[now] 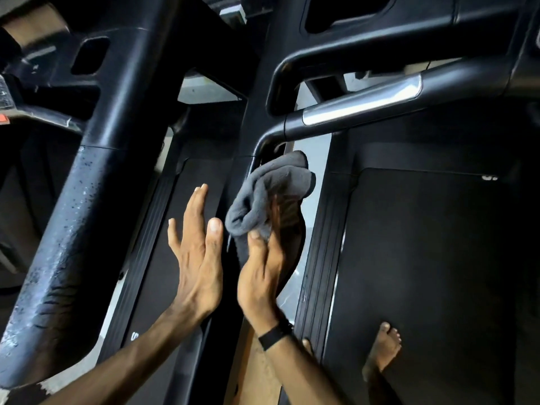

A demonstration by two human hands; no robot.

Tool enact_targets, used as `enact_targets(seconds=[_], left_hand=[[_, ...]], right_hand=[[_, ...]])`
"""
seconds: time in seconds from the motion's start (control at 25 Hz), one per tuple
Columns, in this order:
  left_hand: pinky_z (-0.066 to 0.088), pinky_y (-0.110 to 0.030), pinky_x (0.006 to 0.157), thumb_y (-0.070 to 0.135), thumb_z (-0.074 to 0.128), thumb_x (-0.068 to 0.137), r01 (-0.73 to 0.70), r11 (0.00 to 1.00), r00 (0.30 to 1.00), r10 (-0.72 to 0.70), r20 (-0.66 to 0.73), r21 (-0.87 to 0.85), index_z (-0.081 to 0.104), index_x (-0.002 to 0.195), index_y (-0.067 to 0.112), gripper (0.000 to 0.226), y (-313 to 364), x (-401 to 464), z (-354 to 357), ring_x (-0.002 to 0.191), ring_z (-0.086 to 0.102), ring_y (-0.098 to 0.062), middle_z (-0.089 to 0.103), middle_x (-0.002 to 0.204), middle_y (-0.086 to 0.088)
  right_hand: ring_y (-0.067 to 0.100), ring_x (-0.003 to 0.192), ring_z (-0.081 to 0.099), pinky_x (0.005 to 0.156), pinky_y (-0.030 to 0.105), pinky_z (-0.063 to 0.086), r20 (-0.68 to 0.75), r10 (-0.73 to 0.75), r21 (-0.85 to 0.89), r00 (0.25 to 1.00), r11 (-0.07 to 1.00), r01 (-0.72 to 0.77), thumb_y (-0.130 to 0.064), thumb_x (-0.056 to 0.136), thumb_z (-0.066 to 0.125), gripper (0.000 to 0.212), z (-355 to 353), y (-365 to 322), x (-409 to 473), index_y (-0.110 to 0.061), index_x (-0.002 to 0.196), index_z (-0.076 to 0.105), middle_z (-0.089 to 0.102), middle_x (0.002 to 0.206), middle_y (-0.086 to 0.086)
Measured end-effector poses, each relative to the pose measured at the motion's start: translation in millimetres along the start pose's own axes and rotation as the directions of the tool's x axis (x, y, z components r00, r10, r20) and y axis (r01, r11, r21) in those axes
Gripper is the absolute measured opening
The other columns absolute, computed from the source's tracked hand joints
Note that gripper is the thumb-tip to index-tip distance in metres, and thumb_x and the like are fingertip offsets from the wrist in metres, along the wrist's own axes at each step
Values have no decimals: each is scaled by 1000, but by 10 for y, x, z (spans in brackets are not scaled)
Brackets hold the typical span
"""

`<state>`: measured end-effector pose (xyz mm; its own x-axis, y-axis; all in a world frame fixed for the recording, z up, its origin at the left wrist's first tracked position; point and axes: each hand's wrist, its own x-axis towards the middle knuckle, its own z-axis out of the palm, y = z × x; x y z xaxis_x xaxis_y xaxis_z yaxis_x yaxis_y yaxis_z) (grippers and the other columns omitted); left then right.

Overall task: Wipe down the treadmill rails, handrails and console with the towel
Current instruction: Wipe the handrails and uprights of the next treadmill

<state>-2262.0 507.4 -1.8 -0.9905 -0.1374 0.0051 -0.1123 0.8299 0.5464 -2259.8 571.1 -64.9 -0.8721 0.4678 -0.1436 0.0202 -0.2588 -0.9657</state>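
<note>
**Towel just below the handrail bend**

Head view: grey towel (270,194) bunched in right hand (263,276), thumb pinching it, just under curved handrail (362,105) running up-right; left hand (195,255) flat-fingered, empty, just beside

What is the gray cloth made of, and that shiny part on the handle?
The towel in the right hand looks like soft, fuzzy fabric, maybe microfiber: it bunches and folds. The shiny strip on the handrail looks like polished metal, or chromed plastic, since it reflects light.
</note>
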Motion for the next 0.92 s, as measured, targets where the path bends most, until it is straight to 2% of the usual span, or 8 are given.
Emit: enact_targets(seconds=[0.08, 0.2, 0.36, 0.44, 0.6, 0.72, 0.8, 0.92], left_hand=[[-12, -38, 121, 65, 9, 96, -4, 1000, 1000, 4, -3, -2, 26, 155, 18, 77, -11, -14, 4, 147, 13, 8, 19, 163, 14], [-15, -36, 121, 60, 11, 96, 8, 998, 1000, -9, -21, -63, 20, 156, 25, 70, 33, -14, 5, 147, 13, 7, 21, 162, 15], [-17, -35, 120, 59, 11, 95, 0, 999, 999, -2, -39, -50, 18, 157, 27, 70, 71, -10, -2, 149, 11, 3, 20, 163, 12], [-16, -41, 120, 63, 10, 96, -21, 1000, 999, 21, -47, -14, 16, 157, 30, 70, 69, -14, -11, 150, 8, 2, 17, 164, 10], [-15, -44, 121, 68, 7, 97, -120, 990, 989, 125, -76, 70, 15, 157, 28, 74, 118, -60, -52, 151, 5, -1, 15, 165, 6], [-14, -43, 121, 71, 7, 95, -142, 990, 985, 142, -93, 6, 16, 157, 28, 76, 200, 6, -77, 151, 9, -1, 14, 164, 12], [-13, -42, 121, 70, 5, 95, -164, 986, 985, 162, -64, -34, 17, 156, 32, 73, 260, 206, -81, 150, 17, -3, 16, 164, 13], [-15, -40, 121, 60, 11, 99, -226, 971, 974, 223, -47, -81, 20, 154, 32, 62, 318, 677, -32, 150, 18, -5, 19, 164, 10]], right_hand=[[7, 138, 41, 115, 17, 26, -18, -60, 20, 998, 998, 61, -22, 94, 47, 51, 25, -184, -87, 0, 139, 54, 50, 147, 2], [13, 133, 50, 114, 36, 35, -97, 103, 183, 990, 979, -84, -37, 92, 47, 50, 17, -377, 60, -12, 133, 62, 61, 137, -2], [-21, 93, 57, 82, 3, 39, -63, 244, 264, 968, 939, -219, -20, 101, 47, 22, -91, -795, 323, -32, 97, 65, 65, 99, -20], [-18, 84, 58, 80, 6, 41, -33, 247, 241, 968, 942, -232, -22, 100, 48, 26, -213, -961, 425, -31, 83, 67, 66, 87, -23], [9, 116, 62, 105, 35, 45, -58, 352, 301, 934, 898, -319, -53, 81, 52, 32, -516, -1020, 446, -32, 92, 74, 73, 111, -12], [-17, 109, 57, 95, 7, 40, 2, 310, 298, 951, 907, -297, -36, 105, 40, 22, -542, -958, 381, -38, 102, 62, 62, 119, -21], [-22, 119, 47, 102, 4, 30, 163, 245, 164, 956, 948, -271, -48, 104, 29, 33, -389, -819, 380, -42, 115, 60, 57, 133, -20], [6, 139, 42, 118, 35, 31, 231, 217, -3, 948, 975, -222, -51, 99, 42, 29, -71, -503, 454, -49, 122, 59, 51, 143, -14]])
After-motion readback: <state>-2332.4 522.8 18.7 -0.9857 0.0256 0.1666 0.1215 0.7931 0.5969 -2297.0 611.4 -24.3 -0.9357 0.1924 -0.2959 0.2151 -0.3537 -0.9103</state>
